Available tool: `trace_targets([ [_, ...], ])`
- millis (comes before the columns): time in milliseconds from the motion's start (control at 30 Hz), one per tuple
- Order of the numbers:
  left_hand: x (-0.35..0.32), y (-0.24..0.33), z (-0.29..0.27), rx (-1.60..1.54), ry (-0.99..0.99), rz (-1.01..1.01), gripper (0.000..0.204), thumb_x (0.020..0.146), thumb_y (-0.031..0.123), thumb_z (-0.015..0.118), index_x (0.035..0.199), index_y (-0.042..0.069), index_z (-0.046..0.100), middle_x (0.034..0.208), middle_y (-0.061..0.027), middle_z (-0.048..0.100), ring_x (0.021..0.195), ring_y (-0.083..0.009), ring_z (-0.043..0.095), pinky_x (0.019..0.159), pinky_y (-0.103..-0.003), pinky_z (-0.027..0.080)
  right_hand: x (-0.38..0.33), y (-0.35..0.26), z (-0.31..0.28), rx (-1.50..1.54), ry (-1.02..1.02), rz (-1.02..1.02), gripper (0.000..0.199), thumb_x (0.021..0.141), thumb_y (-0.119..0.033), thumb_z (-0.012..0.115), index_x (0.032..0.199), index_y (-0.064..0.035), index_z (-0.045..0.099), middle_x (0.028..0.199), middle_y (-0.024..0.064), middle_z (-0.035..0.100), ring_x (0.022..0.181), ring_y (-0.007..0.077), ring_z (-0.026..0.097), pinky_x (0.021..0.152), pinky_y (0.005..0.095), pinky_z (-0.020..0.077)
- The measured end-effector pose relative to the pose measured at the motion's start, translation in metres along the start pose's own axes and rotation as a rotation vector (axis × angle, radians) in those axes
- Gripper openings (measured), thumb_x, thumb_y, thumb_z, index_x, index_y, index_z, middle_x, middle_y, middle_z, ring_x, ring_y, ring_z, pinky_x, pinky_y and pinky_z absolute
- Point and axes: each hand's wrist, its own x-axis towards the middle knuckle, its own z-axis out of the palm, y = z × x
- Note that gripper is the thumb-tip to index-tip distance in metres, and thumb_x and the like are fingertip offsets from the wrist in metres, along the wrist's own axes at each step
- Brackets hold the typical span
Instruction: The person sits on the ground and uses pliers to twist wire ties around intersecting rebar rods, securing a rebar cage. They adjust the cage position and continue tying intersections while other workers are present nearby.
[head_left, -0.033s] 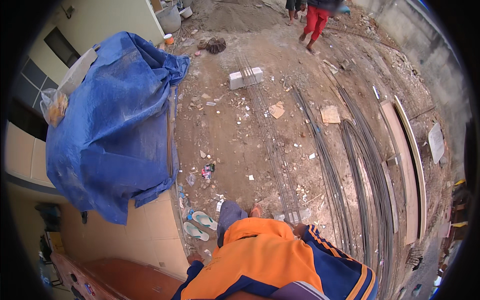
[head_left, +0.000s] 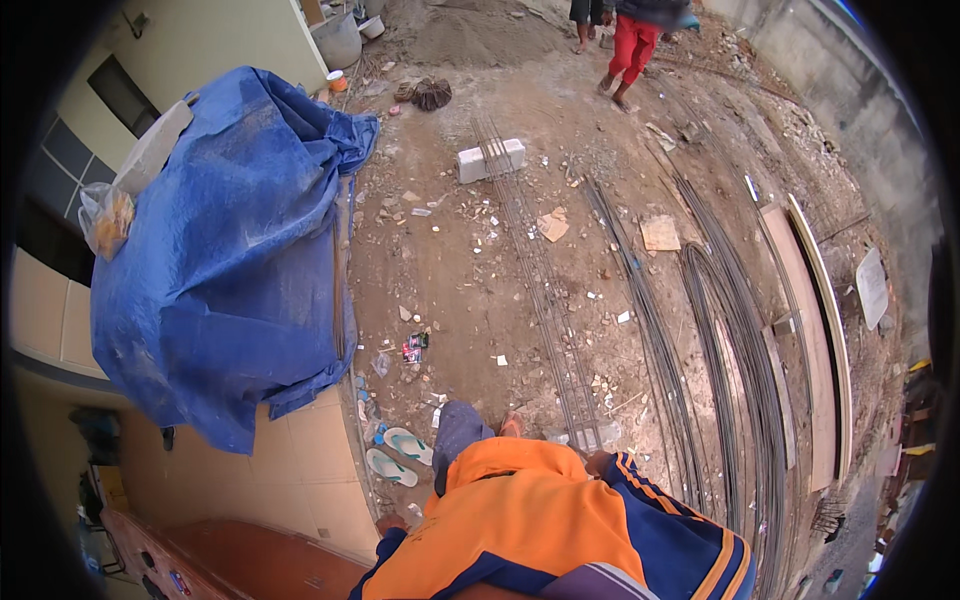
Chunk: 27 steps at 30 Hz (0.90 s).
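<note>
Operating remotely, I cannot tell either grip: my left hand (head_left: pixel 391 524) is beside the tan tiled ledge (head_left: pixel 310 470), my right hand (head_left: pixel 600 462) near the long grey steel-rod cage (head_left: pixel 543 300), which, if knocked, could slip off its rectangular white block (head_left: pixel 514 154)

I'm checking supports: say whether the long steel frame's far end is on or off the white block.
On: the steel frame lies across the white block and sticks out past it.
</note>
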Motion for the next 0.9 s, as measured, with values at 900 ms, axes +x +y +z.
trace_targets([
  [900, 0.19, 0.559, 0.392, 0.374, -0.229, 0.603, 0.031, 0.095, 0.016, 0.067, 0.117, -0.006, 0.068, 0.073, -0.0037, 0.065, 0.054, -0.0117, 0.058, 0.048, -0.03, 0.046, 0.037, -0.216, -0.383, 0.458, 0.388, 0.016, 0.047, 0.087, -0.04, 0.068, 0.102, 0.0036, 0.072, 0.094, 0.0256, 0.072, 0.093, 0.038, 0.072, 0.077, 0.044, 0.0556],
])
